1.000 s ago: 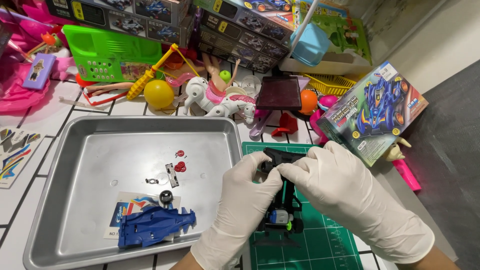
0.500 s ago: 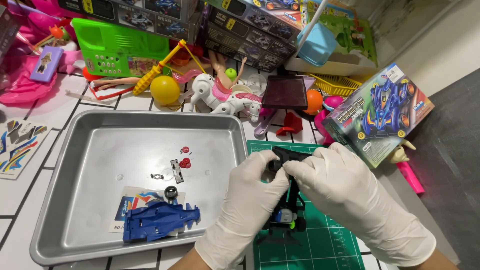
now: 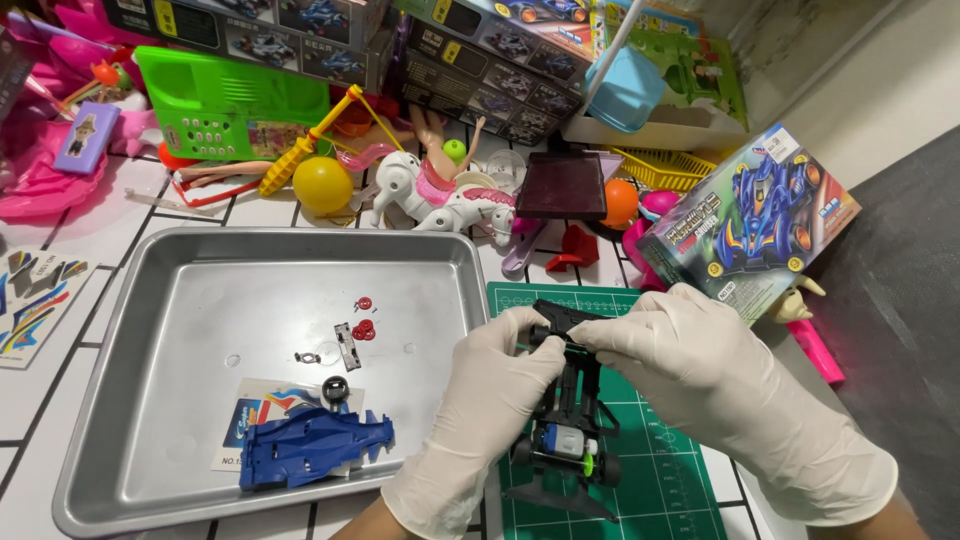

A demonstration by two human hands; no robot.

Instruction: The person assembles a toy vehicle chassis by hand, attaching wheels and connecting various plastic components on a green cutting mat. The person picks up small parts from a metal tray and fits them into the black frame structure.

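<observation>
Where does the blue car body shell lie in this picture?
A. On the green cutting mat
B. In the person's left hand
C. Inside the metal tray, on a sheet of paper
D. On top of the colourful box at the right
C: the blue car body shell lies inside the metal tray, near its front edge, partly over a printed sheet of paper, apart from both gloved hands.

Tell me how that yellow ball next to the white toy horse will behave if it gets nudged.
The yellow ball looks round and smooth, so it would probably roll readily on the tiled surface. It seems like hollow plastic, likely light. The white toy horse and yellow stick beside it might stop it soon.
</observation>
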